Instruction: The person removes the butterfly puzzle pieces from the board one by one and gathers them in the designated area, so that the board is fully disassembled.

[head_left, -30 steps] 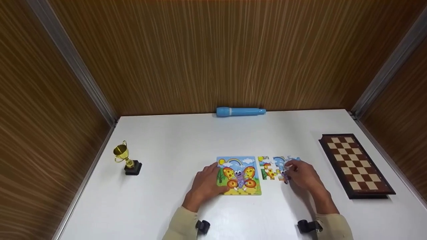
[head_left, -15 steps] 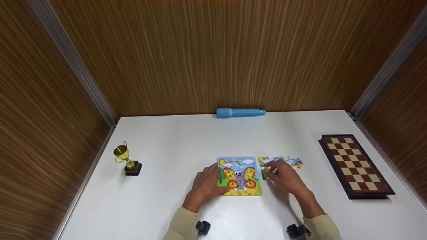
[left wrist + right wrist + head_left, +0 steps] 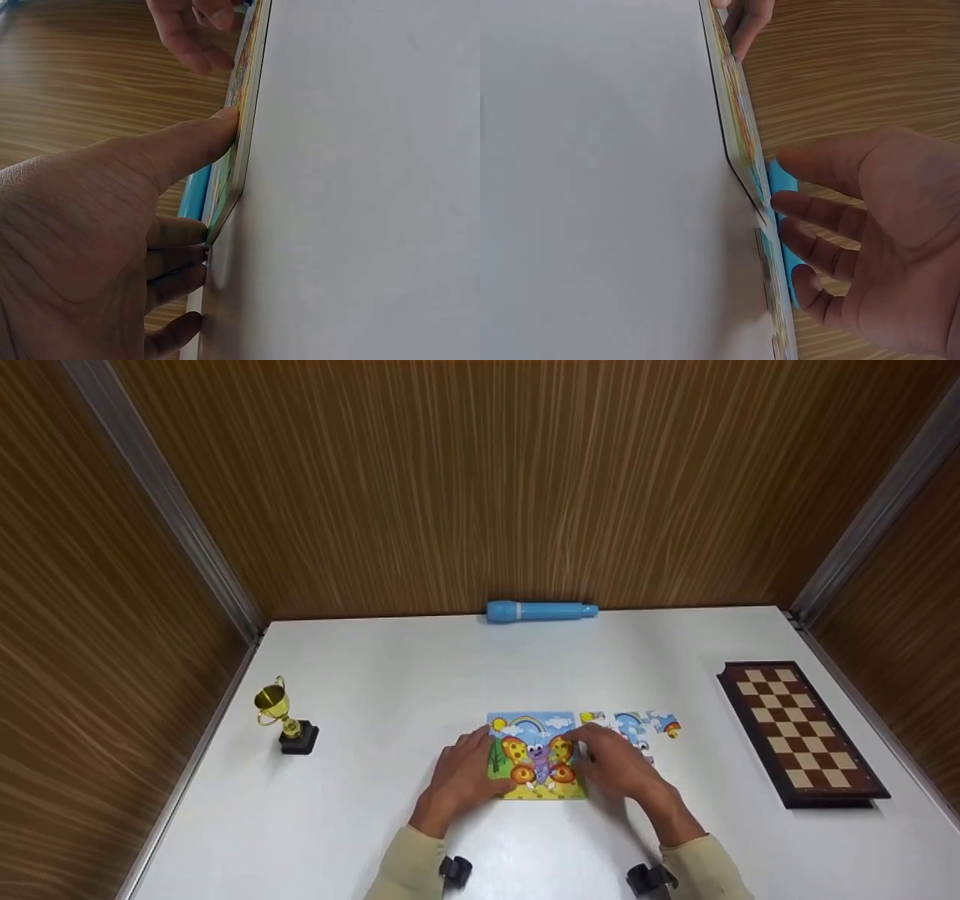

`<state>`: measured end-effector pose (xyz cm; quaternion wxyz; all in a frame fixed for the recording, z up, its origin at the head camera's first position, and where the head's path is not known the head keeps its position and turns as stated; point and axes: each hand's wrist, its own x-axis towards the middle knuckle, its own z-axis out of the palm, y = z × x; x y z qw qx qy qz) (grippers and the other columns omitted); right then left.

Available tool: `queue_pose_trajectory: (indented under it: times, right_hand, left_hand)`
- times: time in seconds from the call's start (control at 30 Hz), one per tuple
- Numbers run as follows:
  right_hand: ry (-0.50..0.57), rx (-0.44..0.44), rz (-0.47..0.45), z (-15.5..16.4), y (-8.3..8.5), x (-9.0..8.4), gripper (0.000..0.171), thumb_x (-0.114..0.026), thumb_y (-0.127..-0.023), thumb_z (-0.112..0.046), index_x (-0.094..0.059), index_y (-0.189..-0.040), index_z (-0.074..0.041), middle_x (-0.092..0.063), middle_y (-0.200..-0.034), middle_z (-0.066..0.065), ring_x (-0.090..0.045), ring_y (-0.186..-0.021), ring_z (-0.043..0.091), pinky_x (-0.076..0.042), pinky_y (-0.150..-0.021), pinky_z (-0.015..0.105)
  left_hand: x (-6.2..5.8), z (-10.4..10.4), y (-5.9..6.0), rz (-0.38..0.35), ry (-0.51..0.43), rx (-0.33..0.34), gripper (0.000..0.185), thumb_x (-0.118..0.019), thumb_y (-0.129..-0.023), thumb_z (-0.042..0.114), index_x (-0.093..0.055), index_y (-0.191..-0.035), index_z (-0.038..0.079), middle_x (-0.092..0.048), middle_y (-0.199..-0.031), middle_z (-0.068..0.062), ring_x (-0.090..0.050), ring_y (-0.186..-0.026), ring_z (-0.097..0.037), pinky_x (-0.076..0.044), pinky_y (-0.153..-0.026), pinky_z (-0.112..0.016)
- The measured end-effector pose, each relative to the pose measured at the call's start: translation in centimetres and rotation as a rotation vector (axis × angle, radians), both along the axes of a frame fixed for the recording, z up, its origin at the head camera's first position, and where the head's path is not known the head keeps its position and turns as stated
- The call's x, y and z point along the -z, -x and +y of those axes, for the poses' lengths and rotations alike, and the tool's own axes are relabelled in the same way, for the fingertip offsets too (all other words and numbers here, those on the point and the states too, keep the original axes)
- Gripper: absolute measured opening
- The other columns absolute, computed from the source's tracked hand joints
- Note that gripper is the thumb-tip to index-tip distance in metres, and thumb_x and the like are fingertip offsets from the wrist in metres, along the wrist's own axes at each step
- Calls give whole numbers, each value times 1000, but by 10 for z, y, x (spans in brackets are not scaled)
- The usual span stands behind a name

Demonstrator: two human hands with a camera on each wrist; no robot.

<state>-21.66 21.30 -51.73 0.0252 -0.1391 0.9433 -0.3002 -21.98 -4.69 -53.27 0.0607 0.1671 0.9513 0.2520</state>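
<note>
Cardboard butterfly puzzle lies flat, butterfly's head toward wall

Right hand covers the right edge of the butterfly puzzle board and some of the loose puzzle pieces beside it; can't tell from head view whether it pinches a piece. Left hand hides the board's left edge and near-left corner. Both forearms cut off by the frame's bottom edge. In wrist views the board shows edge-on only, picture unreadable. Blue torch mostly hidden behind right fingers. Trophy detail too small to read.
</note>
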Motion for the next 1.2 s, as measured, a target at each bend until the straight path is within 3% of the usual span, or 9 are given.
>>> queue_pose_trajectory:
  times: [0.17, 0.4, 0.67, 0.93, 1.2]
  right_hand:
    - [-73, -41, 21, -8, 2, 2, 37, -71, -85, -10, -68, -121, -21, -64, -123, 0, -58, -116, 25, -48, -98, 49]
    - [-107, -8, 11, -11, 3, 2, 36, -73, -84, -13, -69, -118, -21, -61, -121, 1, -56, -112, 24, -47, -97, 49]
    - [-60, -22, 35, -13, 6, 6, 32, -73, -83, -7, -71, -114, -16, -60, -116, 4, -58, -104, 24, -50, -92, 45]
    - [-79, 3, -9, -15, 7, 5, 39, -70, -83, -1, -68, -121, -10, -55, -119, 7, -56, -104, 24, -50, -91, 43]
    - [-45, 26, -31, -14, 6, 4, 35, -69, -83, -1, -69, -117, -12, -50, -114, 7, -53, -94, 20, -48, -84, 39]
  left_hand:
    - [0, 1, 0, -5, -2, -8, 86, -75, -78, 47, -42, -144, 4, -40, -152, -8, -41, -135, -27, -36, -107, -48]
    - [-2, 4, 0, -16, 11, -5, 84, -73, -79, 49, -42, -145, 6, -39, -154, -7, -40, -136, -26, -36, -108, -46]
    - [-2, 1, 0, -5, 38, 1, 84, -72, -79, 50, -43, -144, 4, -40, -153, -7, -40, -137, -26, -37, -106, -47]
    - [-1, 1, 0, -22, 27, -3, 85, -71, -80, 50, -41, -146, 5, -38, -154, -6, -39, -137, -26, -35, -108, -48]
    - [-2, 2, 0, -11, 28, 6, 84, -73, -80, 49, -42, -145, 6, -38, -154, -6, -41, -136, -26, -36, -107, -48]
